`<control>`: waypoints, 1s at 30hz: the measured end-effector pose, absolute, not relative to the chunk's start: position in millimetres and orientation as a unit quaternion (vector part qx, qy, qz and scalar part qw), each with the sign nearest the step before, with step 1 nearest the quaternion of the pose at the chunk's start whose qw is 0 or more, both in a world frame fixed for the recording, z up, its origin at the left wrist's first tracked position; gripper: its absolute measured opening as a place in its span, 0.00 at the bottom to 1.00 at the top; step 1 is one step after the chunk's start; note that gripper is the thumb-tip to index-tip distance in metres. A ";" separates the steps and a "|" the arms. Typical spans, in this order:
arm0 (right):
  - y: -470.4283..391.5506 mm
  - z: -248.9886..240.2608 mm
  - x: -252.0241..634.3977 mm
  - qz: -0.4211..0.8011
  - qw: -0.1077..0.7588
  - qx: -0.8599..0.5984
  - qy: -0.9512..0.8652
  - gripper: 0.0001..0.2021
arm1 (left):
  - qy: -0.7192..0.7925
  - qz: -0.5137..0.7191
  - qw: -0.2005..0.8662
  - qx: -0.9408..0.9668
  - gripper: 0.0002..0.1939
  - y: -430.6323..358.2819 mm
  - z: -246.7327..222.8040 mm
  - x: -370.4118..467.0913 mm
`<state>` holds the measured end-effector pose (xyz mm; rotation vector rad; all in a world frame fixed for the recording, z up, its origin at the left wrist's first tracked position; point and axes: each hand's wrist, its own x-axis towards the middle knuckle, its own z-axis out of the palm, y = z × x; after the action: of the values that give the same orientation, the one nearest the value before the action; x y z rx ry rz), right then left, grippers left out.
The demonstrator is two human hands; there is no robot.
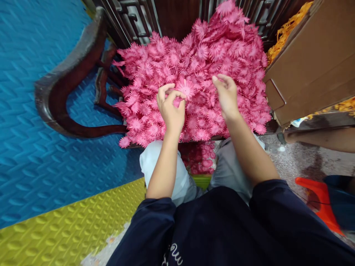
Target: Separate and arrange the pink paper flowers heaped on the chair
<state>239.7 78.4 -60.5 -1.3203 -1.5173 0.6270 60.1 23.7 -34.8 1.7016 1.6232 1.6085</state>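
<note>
Air gap between left hand (172, 111) and right hand (227, 96) — passable from above, down to the broad heap of pink, spiky-petalled artificial flowers (163, 66). Heap blocks any low sideways pass. Back: dark brown wooden lattice panel (177, 18) walls it off. Left: curved, glossy dark wooden armrest (59, 88) in the way; opening inside its curve, over the blue textured floor mat (24, 111). Right: large brown cardboard box (313, 62) hems the heap in. Near side: pale-trousered knees (156, 157) — narrow slot between them.

There are two hands (171, 111) (227, 99), one box (313, 62), many flowers (202, 52).
</note>
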 end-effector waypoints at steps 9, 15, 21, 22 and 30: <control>46.7 -38.9 194.2 0.549 0.501 -0.463 -0.482 0.16 | 0.569 0.478 0.088 0.663 0.08 25.6 -41.9 59.5; 49.8 -42.5 196.8 0.542 0.530 -0.483 -0.437 0.04 | 0.554 0.454 0.132 0.686 0.11 27.4 -47.0 63.4; 47.0 -41.9 194.0 0.536 0.548 -0.472 -0.435 0.06 | 0.539 0.472 0.154 0.681 0.11 29.6 -46.0 60.9; 46.3 -41.7 194.4 0.548 0.545 -0.462 -0.435 0.07 | 0.547 0.472 0.147 0.676 0.10 29.9 -45.4 60.0; 46.8 -44.6 201.1 0.658 0.512 -0.407 -0.373 0.10 | 0.552 0.510 0.170 0.638 0.10 31.5 -48.2 55.9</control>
<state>201.1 46.8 -44.6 -0.9787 -0.8983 1.5839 55.9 31.5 -48.2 1.8123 1.5671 1.4480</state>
